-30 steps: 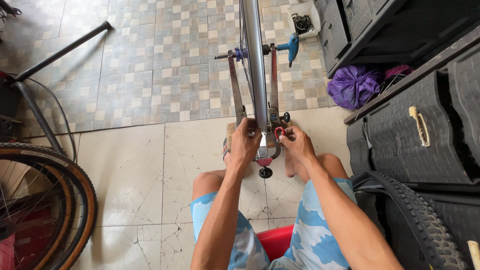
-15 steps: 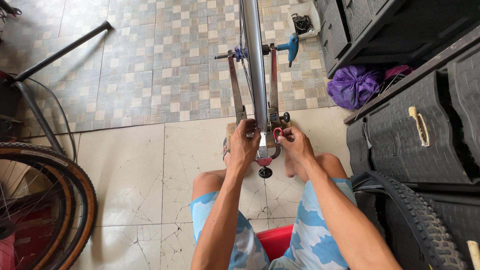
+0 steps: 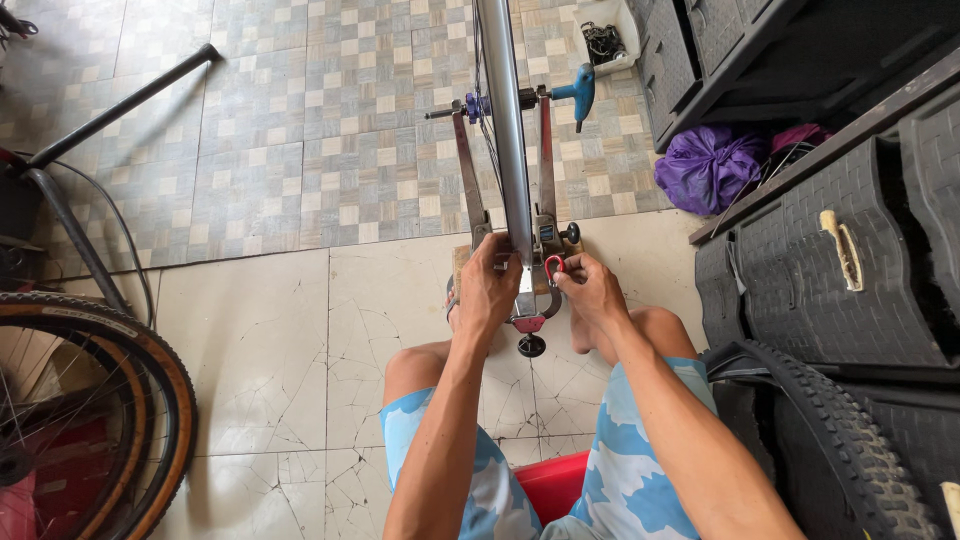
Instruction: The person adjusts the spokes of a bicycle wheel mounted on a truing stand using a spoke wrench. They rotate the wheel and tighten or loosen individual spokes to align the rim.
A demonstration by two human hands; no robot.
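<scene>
A silver bicycle rim stands upright in a metal truing stand on the floor in front of me. My left hand grips the near edge of the rim at the base of the stand. My right hand pinches a small red spoke tool against the rim's right side. A black knob sits under the stand between my knees. I sit on a red stool.
A tan-walled bicycle wheel leans at the lower left. A knobby black tyre and black crates stand at the right, with a purple bag behind. A black metal frame crosses the upper left.
</scene>
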